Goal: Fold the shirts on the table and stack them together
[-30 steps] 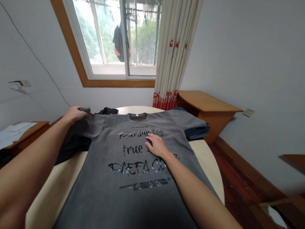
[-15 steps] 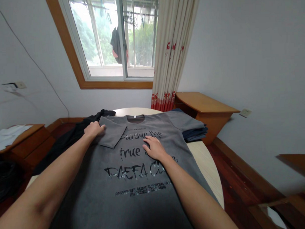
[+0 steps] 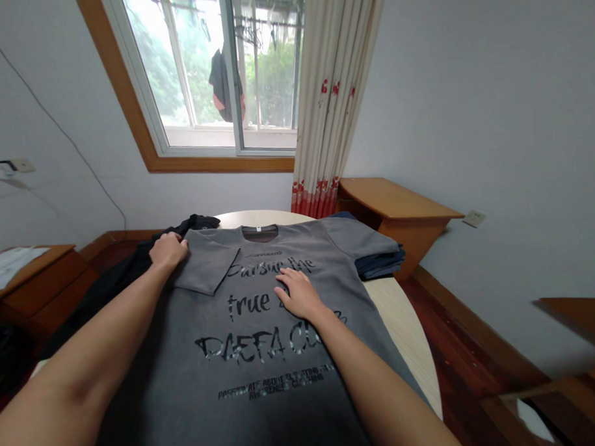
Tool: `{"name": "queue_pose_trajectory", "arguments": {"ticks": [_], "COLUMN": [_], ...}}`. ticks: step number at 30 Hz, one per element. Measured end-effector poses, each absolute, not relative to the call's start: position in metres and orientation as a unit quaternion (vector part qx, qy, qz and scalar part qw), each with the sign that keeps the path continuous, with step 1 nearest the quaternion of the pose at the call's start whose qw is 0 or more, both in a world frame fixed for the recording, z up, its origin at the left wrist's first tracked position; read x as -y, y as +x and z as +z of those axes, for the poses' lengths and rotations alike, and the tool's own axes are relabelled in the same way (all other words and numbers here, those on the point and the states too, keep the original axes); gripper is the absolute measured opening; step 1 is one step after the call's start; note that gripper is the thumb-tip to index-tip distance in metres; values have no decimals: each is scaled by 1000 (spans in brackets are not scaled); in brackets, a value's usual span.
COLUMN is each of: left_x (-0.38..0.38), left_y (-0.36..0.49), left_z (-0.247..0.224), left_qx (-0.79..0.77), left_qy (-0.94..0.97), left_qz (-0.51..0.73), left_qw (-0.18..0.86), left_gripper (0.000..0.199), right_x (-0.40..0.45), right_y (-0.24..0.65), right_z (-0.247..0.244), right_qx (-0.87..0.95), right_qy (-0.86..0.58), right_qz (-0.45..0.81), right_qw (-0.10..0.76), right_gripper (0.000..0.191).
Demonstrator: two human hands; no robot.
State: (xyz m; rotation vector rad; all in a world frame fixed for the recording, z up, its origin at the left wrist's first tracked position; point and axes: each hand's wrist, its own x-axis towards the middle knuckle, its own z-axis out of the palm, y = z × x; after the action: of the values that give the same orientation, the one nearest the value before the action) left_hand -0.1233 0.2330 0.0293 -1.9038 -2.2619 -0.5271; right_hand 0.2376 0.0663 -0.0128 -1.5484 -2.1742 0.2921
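A dark grey T-shirt (image 3: 265, 413) with black lettering lies front side up across a pale round table. Its left sleeve (image 3: 206, 265) is turned inward over the chest, while the right sleeve (image 3: 371, 237) extends outward over a stack of dark blue folded clothes (image 3: 379, 264). At the shirt's left edge, beside the turned-in sleeve, my left hand (image 3: 169, 250) is closed on the fabric with its fingers curled. My right hand (image 3: 300, 293) lies flat on the printed chest, fingers spread, covering part of the lettering.
Black clothing (image 3: 92, 295) lies along the table's left side. The table's pale edge (image 3: 421, 336) shows at right. Beyond stand a wooden desk (image 3: 394, 197) and a patterned curtain (image 3: 323, 118) by the window. A wooden cabinet (image 3: 40, 264) with white papers stands at far left.
My left hand has moved slightly left with the shirt's edge, and the turned-in sleeve has shifted left too. The right hand stays on the chest. The view has shifted a little.
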Motion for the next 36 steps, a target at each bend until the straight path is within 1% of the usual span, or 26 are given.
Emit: {"name": "queue_pose_trajectory", "arguments": {"ticks": [2,3,5,7,9,12,14,17,20,22,25,29,31,32,34,36], "left_x": [-228,-226,-226,-230,-234,-237,-235,-228,-210,-192,-161,-134,-131,-131,-132,-132], "left_y": [-113,-107,-99,-95,-95,-99,-100,-91,-62,-37,-8,1,-2,-4,-7,-7], "left_z": [22,18,10,3,-1,-2,0,10,23,25,14,-13,-20,-21,-20,-18], "left_qx": [697,676,653,671,683,690,701,707,682,647,595,573,569,565,559,557], "left_qy": [-692,-718,-751,-741,-729,-721,-712,-707,-722,-750,-793,-811,-814,-817,-821,-822], "left_qz": [-152,-127,-64,-15,-5,-28,-22,-18,-88,-120,-126,-117,-117,-118,-118,-118], "left_qw": [114,111,76,41,40,57,38,24,70,70,31,0,-8,-9,-9,-11], "left_gripper": [59,62,68,73,77,81,82,77,72,70,64,56,54,54,54,54], "right_x": [-66,-66,-66,-66,-67,-67,-67,-67,-68,-68,-69,-67,-66,-67,-71,-82], "right_y": [237,237,237,237,238,238,238,238,239,240,241,237,235,237,251,282], "right_z": [-13,-13,-13,-13,-14,-16,-17,-18,-18,-17,-18,-20,-16,-11,4,25], "right_qx": [789,789,788,788,789,789,789,789,789,790,791,792,789,782,747,683], "right_qy": [-563,-564,-564,-564,-564,-564,-563,-563,-561,-560,-558,-555,-549,-547,-553,-589], "right_qz": [105,104,105,106,104,99,100,102,102,103,103,106,102,97,75,45], "right_qw": [223,222,221,221,222,222,223,226,228,228,227,231,257,284,360,430], "right_gripper": [40,40,40,40,40,40,40,40,40,40,40,40,40,40,38,37]}}
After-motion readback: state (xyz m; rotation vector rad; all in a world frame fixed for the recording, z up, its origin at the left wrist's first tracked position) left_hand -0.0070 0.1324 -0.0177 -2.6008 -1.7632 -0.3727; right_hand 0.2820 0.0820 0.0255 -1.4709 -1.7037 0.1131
